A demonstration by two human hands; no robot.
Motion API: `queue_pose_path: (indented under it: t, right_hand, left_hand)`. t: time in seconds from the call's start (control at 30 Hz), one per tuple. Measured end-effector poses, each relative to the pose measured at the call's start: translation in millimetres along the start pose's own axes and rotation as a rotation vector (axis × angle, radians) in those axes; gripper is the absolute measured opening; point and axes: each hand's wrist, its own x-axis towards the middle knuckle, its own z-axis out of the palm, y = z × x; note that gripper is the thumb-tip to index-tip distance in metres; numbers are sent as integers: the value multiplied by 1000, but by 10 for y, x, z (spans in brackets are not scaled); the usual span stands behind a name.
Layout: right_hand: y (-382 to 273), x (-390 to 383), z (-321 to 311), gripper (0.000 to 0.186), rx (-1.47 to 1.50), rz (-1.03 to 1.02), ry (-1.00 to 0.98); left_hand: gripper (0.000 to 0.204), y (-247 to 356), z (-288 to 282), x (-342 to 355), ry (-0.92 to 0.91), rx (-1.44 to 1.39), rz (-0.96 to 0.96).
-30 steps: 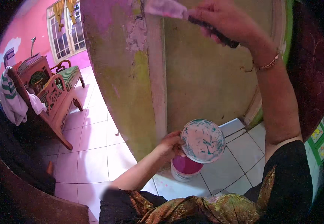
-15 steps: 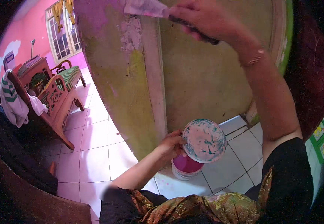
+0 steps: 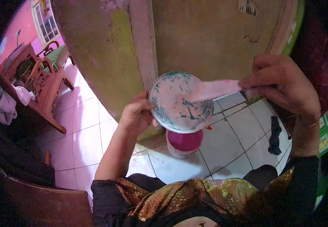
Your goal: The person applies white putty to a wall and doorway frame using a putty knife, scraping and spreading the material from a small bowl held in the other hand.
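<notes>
A pale bucket (image 3: 177,154) stands on the tiled floor (image 3: 228,151), magenta inside. Above it, partly hiding its rim, is a round lid (image 3: 169,100) spread with pale pink paste and teal streaks; the fingers of the left hand (image 3: 135,114) pinch its left edge. Those of the right hand (image 3: 285,81) close around a scraper (image 3: 218,90), its blurred pinkish blade over the lid.
</notes>
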Motion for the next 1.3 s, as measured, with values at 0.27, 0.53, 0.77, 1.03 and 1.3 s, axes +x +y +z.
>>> queue_pose_path:
  t: [0.27, 0.53, 0.77, 1.03, 1.3]
  right_hand:
    - [-335, 541, 34, 16, -200, -24, -382]
    - [-419, 1316, 375, 11, -235, -12, -848]
    - [-242, 1804, 325, 25, -212, -96, -984]
    - [-150, 1401, 14, 17, 353, 102, -731]
    - [-357, 837, -929, 20, 561, 350, -289]
  left_hand:
    - [44, -35, -57, 157, -51, 60, -67]
    - [50, 87, -194, 106, -70, 165, -72]
    - [50, 194, -253, -74, -76, 252, -30]
    - [50, 389, -49, -392, -49, 143, 5]
    - [45, 674, 398, -790, -116, -23, 65]
